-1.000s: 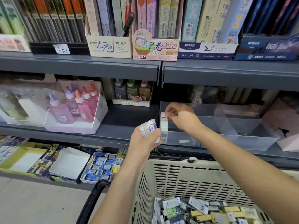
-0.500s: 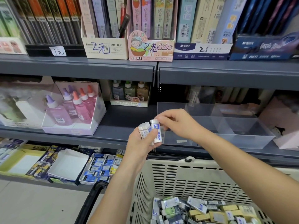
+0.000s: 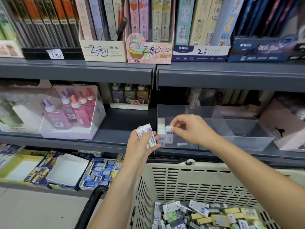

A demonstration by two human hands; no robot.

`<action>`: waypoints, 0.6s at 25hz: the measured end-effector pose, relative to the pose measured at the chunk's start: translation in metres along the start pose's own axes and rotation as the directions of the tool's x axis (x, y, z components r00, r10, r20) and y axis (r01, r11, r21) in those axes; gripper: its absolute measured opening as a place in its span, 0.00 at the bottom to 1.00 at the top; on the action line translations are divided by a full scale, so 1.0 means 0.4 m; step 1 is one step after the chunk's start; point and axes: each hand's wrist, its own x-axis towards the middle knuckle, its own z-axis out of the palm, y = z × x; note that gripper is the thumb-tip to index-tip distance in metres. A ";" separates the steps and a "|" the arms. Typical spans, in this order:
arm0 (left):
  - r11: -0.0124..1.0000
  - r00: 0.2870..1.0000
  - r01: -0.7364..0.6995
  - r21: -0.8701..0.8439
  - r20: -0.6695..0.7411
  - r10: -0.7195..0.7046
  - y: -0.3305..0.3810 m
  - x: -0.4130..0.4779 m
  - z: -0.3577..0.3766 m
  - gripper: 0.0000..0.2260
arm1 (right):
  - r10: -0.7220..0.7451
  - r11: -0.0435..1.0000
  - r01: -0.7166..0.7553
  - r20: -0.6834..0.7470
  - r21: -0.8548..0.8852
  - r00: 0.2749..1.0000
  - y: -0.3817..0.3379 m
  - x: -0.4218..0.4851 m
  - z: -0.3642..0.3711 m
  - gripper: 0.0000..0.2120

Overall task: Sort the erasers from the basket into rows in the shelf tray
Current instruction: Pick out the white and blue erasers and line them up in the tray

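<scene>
A clear plastic shelf tray (image 3: pixel 247 142) with dividers sits on the middle shelf. Along its left wall stands a row of white erasers (image 3: pixel 161 129). My right hand (image 3: pixel 189 129) pinches one white and blue eraser (image 3: pixel 168 134) by its top and holds it upright just right of that row, inside the tray. My left hand (image 3: pixel 140 146) grips a small bunch of erasers (image 3: pixel 147 134) in front of the tray's left corner. Below, the cream slotted basket (image 3: pixel 189 182) holds several loose erasers (image 3: pixel 206 215).
Pink glue bottles in a display box (image 3: pixel 72 113) stand left of the tray. Small bottles (image 3: pixel 130 96) sit behind. Pencil-lead boxes (image 3: pixel 148 50) line the upper shelf. The lower shelf carries boxed erasers (image 3: pixel 97 176) and a white paper tray (image 3: pixel 67 171). A pink box (image 3: pixel 288 126) is right of the tray.
My right hand took one eraser from the bunch in my left hand and carried it right into the tray, beside the standing row. My left hand stayed in place.
</scene>
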 end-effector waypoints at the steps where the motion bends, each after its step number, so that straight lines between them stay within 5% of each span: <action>1: 1.000 1.000 -0.007 0.001 0.006 0.007 0.000 -0.001 -0.001 0.06 | 0.014 1.000 -0.014 0.019 -0.013 1.000 0.001 -0.003 0.008 0.02; 9: 0.992 0.998 -0.036 0.121 0.050 0.030 0.000 -0.008 0.001 0.05 | -0.047 0.992 0.052 0.039 -0.116 0.998 -0.010 -0.012 0.011 0.11; 12: 0.985 0.995 -0.054 0.165 0.096 0.039 0.002 -0.012 0.001 0.05 | -0.081 0.994 0.086 -0.079 0.062 0.994 -0.038 -0.023 0.008 0.10; 15: 0.972 0.988 -0.080 0.220 0.147 0.048 0.001 -0.015 0.006 0.04 | -0.108 0.982 0.106 0.002 0.157 0.994 -0.060 -0.026 0.016 0.07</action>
